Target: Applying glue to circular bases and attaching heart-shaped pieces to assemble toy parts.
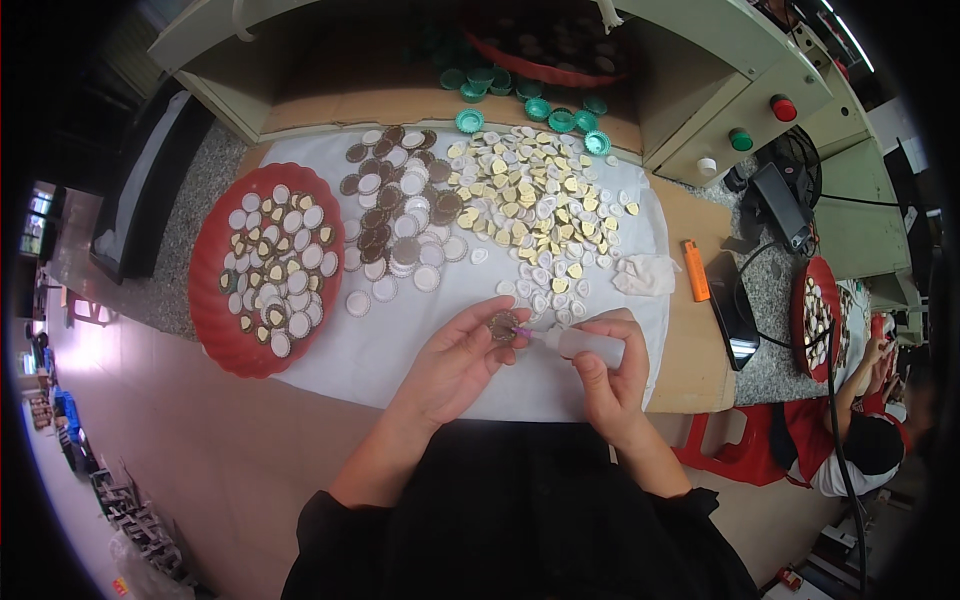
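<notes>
Between the fingertips of my left hand (465, 355) is a round brown disc (503, 325) with a scalloped edge. My right hand (617, 370) is wrapped round a small translucent white squeeze bottle (592, 345), tilted to the left. Its thin purple nozzle (524, 332) reaches the disc; whether it touches cannot be made out. Beyond my hands, a pile of brown and white scalloped discs (405, 215) lies on white sheeting (330, 355). To its right spreads a heap of small gold and white pieces (545, 205), some heart-like in shape.
A red fluted tray (205, 300) at left holds discs, several topped with gold pieces. Green cups (537, 109) stand at the back. Crumpled tissue (645, 275), an orange lighter-like object (696, 270) and a phone (732, 320) lie at right. A co-worker (860, 440) sits farther right.
</notes>
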`<state>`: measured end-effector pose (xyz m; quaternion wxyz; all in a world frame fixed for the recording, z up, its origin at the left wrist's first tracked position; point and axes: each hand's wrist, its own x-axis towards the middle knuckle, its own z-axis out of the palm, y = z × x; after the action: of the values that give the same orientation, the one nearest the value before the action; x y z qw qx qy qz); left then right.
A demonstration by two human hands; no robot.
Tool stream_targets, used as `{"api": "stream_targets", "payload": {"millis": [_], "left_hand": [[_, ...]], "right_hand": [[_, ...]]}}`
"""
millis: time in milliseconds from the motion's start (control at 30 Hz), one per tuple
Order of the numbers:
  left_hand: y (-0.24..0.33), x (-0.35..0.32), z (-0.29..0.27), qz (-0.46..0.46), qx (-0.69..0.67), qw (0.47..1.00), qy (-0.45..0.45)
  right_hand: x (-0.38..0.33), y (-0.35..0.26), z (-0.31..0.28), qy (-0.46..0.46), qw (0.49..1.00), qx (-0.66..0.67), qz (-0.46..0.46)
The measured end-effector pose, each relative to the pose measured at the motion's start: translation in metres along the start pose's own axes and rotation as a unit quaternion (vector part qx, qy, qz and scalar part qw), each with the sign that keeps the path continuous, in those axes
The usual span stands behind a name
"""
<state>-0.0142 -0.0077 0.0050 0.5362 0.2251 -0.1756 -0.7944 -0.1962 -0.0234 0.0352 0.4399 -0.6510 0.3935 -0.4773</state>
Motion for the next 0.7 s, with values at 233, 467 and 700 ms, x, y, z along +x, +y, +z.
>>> {"api": "stream_targets", "payload": {"millis": [233, 467, 700], "left_hand": [[0.0002, -0.0001, 0.0006, -0.002, -0.005, 1.0, 0.0], [0.0002, -0.0012, 0.0025, -0.003, 0.005, 1.0, 0.013], [-0.0002, -0.0006, 0.0005, 0.0, 0.009, 1.0, 0.007]], "right_hand": [[0.0018, 0.0013, 0.0016, 0.001, 1.0, -0.023, -0.013], [0.0013, 0.0009, 0.0004, -0.005, 0.999, -0.029, -0.016], [0.0055, -0.001, 0.0007, -0.013, 0.993, -0.084, -0.084]]}}
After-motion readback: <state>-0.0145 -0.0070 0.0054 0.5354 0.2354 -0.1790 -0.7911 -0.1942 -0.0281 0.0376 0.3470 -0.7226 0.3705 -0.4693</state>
